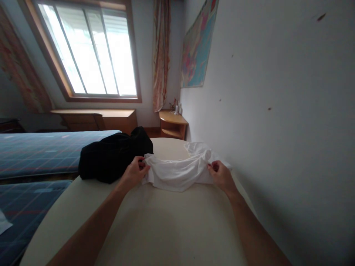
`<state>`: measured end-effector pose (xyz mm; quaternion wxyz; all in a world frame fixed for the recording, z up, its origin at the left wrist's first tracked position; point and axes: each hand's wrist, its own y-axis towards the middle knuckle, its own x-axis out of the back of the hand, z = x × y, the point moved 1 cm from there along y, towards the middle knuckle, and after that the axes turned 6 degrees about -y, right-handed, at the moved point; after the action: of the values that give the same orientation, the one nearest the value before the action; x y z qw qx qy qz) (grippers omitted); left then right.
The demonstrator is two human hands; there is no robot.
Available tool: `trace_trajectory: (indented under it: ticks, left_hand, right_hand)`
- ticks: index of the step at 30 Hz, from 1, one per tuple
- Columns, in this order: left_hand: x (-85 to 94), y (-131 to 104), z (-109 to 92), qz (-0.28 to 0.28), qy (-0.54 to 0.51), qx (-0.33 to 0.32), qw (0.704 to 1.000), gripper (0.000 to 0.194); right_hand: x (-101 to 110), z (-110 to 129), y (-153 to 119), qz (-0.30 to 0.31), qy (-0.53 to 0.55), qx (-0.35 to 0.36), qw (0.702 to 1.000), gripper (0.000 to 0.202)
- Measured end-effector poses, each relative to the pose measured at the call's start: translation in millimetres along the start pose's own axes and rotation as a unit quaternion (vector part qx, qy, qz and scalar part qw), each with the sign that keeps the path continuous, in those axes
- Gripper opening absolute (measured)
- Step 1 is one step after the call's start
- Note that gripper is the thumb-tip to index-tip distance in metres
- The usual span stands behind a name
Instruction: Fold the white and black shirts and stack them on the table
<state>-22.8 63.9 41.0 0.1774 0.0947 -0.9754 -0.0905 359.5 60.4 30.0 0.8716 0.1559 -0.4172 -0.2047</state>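
Across the round cream worktop [172, 225], a white cloth [177, 173] lies bunched and partly lifted, its near edge hanging in a shallow sag between the two hands. Left hand [135, 171]: fingers pinched on the cloth's left end. Right hand [220, 175]: fingers pinched on its right side, thumb and fingertips closed on fabric. Most of the cloth sits between the two sets of fingers; some crumpled fabric (also white) extends beyond the right fingers, toward the wall [277, 129]. Black fabric item [113, 157] heaped just beside the left hand, on the worktop's far left.
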Motion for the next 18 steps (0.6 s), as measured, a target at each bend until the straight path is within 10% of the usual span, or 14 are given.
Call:
trace_trajectory:
  ticks: [18]
  left_hand:
    - [32.4,5.9,-13.9,-0.100,0.157,-0.038,0.982,0.017]
  right_hand:
    - [12.8,-22.8,15.8,-0.127,0.272,-0.208,0.931,0.046]
